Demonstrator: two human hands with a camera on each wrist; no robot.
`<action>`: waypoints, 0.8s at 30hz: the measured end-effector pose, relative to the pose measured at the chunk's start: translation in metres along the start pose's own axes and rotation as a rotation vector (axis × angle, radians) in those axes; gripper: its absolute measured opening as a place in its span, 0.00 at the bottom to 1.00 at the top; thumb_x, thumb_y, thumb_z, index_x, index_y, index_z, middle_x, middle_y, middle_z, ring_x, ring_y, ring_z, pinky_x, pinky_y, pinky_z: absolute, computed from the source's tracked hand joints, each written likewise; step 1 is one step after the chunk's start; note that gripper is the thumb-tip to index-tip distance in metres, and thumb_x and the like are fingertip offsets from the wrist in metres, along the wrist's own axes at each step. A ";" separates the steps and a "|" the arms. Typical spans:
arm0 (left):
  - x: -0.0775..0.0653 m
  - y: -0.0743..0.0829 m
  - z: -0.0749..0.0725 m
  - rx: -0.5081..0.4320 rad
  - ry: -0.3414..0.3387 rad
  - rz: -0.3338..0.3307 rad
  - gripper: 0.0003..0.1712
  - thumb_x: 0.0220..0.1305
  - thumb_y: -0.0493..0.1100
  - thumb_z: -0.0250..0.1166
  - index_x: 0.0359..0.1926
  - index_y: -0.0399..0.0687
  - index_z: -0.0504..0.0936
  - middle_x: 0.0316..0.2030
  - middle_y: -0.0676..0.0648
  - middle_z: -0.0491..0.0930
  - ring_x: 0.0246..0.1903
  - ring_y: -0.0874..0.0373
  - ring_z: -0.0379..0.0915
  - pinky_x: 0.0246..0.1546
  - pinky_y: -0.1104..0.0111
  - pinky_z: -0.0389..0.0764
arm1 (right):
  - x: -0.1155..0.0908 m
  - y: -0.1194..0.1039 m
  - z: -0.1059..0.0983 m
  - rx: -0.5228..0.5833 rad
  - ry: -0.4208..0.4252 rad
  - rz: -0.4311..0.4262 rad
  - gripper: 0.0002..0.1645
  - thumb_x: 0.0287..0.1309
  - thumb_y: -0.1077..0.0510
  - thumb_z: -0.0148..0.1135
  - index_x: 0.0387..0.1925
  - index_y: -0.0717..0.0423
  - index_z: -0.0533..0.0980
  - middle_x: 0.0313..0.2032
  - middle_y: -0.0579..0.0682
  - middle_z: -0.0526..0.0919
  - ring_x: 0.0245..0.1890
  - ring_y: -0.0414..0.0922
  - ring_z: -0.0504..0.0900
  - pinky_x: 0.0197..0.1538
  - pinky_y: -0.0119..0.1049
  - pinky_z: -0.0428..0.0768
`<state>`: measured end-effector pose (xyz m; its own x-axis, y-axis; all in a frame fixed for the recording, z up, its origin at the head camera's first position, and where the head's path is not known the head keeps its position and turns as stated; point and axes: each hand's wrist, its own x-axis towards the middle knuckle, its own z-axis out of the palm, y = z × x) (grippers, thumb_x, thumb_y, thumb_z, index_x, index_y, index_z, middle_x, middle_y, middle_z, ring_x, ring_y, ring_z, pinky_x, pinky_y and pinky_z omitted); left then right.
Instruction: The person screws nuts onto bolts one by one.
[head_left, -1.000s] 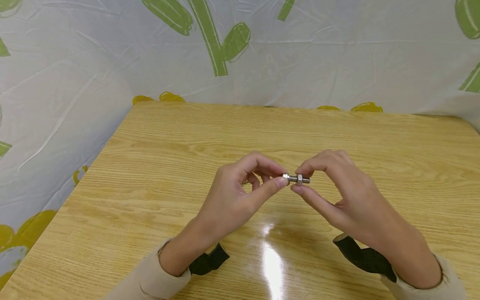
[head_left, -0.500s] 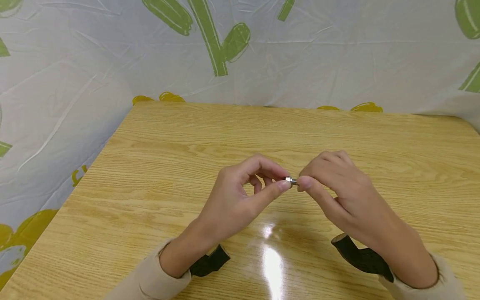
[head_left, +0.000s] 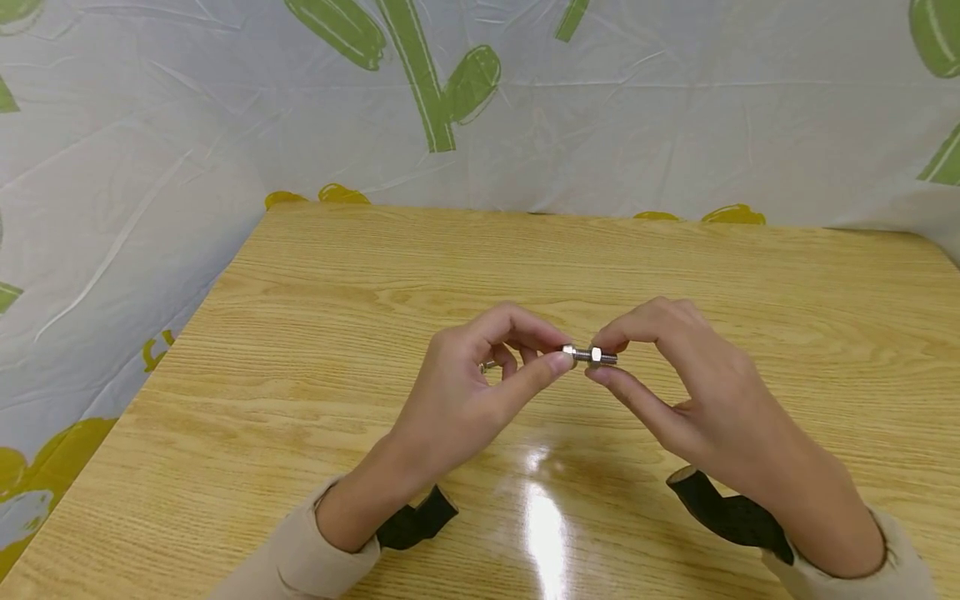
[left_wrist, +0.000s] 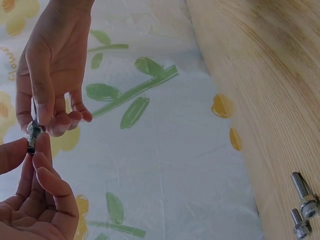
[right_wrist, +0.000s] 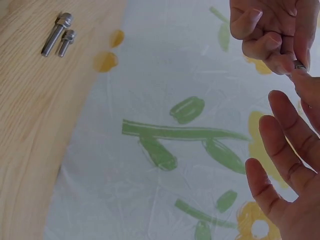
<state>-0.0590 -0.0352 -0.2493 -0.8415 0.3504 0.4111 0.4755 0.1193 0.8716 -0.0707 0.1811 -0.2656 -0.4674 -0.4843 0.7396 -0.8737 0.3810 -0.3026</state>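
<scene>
My left hand (head_left: 468, 387) pinches the head of a silver bolt (head_left: 581, 356) between thumb and forefinger, with the shank lying level and pointing right. A hex nut (head_left: 596, 357) sits partway along the thread, and some thread shows beyond it. Thumb and forefinger of my right hand (head_left: 690, 400) hold the nut from below and above. Something small and shiny shows by the left hand's curled fingers, too small to tell. Fingers hide much of the bolt in the right wrist view.
Both hands are above a wooden table (head_left: 337, 292). A larger bolt (right_wrist: 52, 40) and a smaller bolt (right_wrist: 65, 44) lie side by side on the wood in both wrist views, each with hardware near its head. A flower-patterned sheet (head_left: 600, 125) hangs behind.
Half a second ago the right hand was rolled over, its fingers covering the nut and the thread end. It has since turned back, so both show again. The left hand barely shifted.
</scene>
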 end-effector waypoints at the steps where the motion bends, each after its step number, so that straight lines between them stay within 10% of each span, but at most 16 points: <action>1: 0.000 -0.001 0.000 -0.001 0.002 -0.001 0.04 0.61 0.42 0.63 0.38 0.51 0.80 0.31 0.61 0.80 0.31 0.63 0.72 0.31 0.70 0.75 | 0.000 0.000 0.000 0.004 0.001 -0.005 0.16 0.55 0.58 0.65 0.44 0.62 0.76 0.38 0.45 0.80 0.40 0.40 0.74 0.48 0.27 0.68; 24: -0.001 0.006 0.003 0.013 -0.019 -0.002 0.04 0.59 0.37 0.64 0.36 0.45 0.80 0.31 0.55 0.82 0.31 0.65 0.73 0.31 0.72 0.75 | -0.007 0.009 0.003 -0.048 -0.061 0.033 0.09 0.66 0.58 0.51 0.36 0.45 0.78 0.33 0.37 0.77 0.38 0.39 0.71 0.48 0.34 0.61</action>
<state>-0.0549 -0.0318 -0.2451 -0.8375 0.3673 0.4046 0.4775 0.1318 0.8687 -0.0758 0.1854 -0.2751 -0.5047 -0.5171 0.6913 -0.8506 0.4345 -0.2961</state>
